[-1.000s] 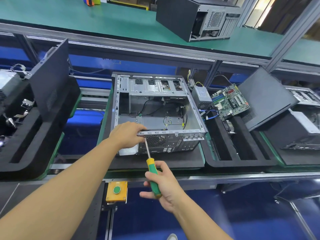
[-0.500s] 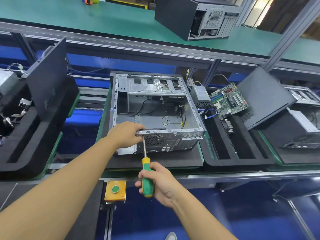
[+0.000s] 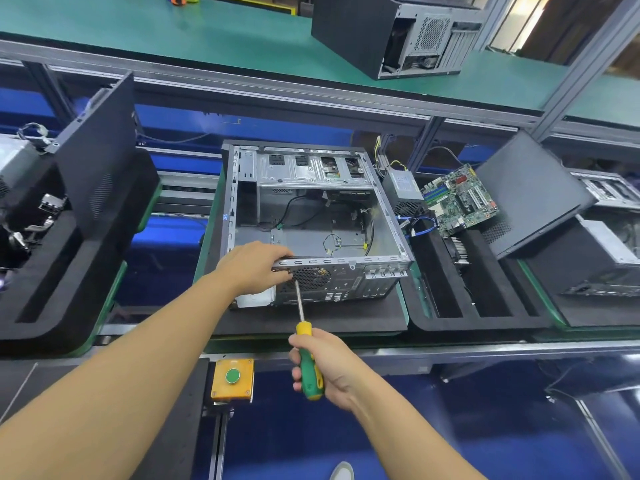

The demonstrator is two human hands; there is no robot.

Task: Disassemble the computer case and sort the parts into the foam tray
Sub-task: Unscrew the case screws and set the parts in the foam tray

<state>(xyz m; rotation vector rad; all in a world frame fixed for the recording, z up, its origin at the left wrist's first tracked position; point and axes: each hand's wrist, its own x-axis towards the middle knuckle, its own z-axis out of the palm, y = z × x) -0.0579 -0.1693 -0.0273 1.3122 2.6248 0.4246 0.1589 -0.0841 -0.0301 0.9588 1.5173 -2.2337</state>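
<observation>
Left hand (image 3: 254,268) still grips the rear rim of the computer case (image 3: 346,261), right hand (image 3: 332,365) stays wrapped round the screwdriver (image 3: 300,303), so unscrewing likely continues.

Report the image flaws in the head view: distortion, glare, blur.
Head view: wide-angle distortion bows the upper shelf rail; light at the top-right opening is blown out; the computer case and screwdriver are sharp; edges look softer.

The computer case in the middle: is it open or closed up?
Open. The computer case lies on its side with no cover on top; its bare metal floor and loose cables show.
</observation>
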